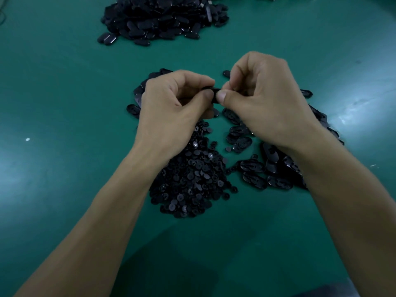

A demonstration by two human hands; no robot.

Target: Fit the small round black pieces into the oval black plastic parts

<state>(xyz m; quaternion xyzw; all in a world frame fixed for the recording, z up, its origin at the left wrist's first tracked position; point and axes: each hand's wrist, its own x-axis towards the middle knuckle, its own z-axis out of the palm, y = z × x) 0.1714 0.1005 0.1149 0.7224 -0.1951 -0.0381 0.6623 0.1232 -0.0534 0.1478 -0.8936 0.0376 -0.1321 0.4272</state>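
Both hands meet above the middle of the green table. My left hand (171,103) and my right hand (263,99) both pinch one oval black part (213,92) between thumbs and curled fingers; most of it is hidden. Whether a round piece sits in it cannot be told. Below my left wrist lies a heap of small round black pieces (190,179). Loose oval black parts (257,170) are scattered under and beside my right wrist.
A big pile of oval black parts (162,18) lies at the far edge of the green table (64,93). More oval parts (137,97) peek out left of my left hand. A small white speck (27,139) lies at the left.
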